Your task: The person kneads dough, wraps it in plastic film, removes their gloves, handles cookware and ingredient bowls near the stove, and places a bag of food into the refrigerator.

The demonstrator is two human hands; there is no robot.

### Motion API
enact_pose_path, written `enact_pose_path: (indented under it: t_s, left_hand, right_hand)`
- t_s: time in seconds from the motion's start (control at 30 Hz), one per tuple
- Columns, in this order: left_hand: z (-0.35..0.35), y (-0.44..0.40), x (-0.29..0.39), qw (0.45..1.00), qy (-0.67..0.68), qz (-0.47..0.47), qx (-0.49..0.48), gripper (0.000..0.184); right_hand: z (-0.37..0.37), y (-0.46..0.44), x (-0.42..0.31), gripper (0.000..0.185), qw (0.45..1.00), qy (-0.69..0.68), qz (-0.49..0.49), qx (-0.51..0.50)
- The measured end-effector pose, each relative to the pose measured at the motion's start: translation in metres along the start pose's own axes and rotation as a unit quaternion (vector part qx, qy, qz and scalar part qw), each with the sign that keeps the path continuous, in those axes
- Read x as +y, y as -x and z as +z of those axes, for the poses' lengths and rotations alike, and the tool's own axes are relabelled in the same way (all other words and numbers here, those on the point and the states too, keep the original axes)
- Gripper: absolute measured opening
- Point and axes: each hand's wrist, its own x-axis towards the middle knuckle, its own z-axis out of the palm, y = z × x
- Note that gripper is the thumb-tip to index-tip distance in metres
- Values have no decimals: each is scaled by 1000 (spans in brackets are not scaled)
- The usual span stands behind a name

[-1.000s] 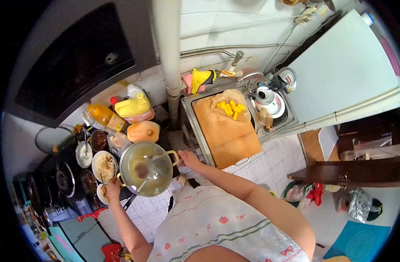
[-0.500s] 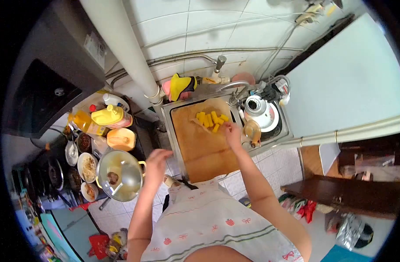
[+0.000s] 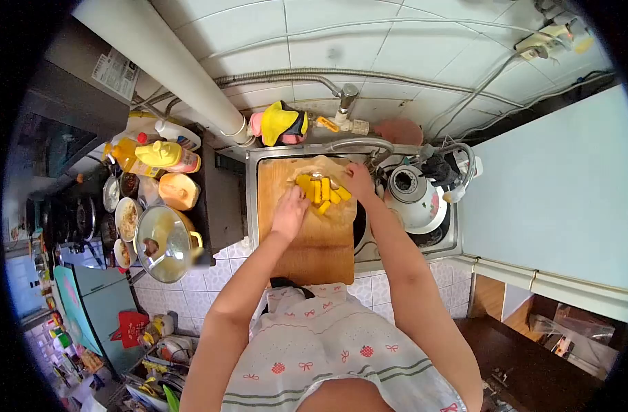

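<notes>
Several yellow pieces (image 3: 326,189) lie on a sheet of brown paper (image 3: 341,214), which rests on the wooden board (image 3: 307,255) over the sink. My left hand (image 3: 291,211) is at the left side of the paper, its fingers bent and pressed together near the yellow pieces. At the paper's upper right edge is my right hand (image 3: 357,181), with its fingers closed on the paper. What the left fingers grip, if anything, is too small to make out.
Left of the board stand a pot with a glass lid (image 3: 164,244), a cut orange squash (image 3: 179,191), bottles (image 3: 164,156) and bowls (image 3: 127,218). A white basin (image 3: 424,209) and a faucet (image 3: 362,143) are at the right. A fridge (image 3: 554,185) stands farther right.
Both hands have left the pot's side for the board. My left hand moved right to the paper, and my right hand now holds the paper's edge. The view has shifted toward the sink.
</notes>
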Motion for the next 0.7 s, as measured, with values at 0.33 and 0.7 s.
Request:
enact_pose_path:
  t_s: [0.33,0.7]
  left_hand:
    - [28,-77,-18,966,-62,233,-96,18]
    - [19,-36,-30,970,-22,238,-50,28]
  right_hand:
    - [1,63,-37,17,986,-98,-132,9]
    - [-43,128,-41,24,972,-179,-109,105]
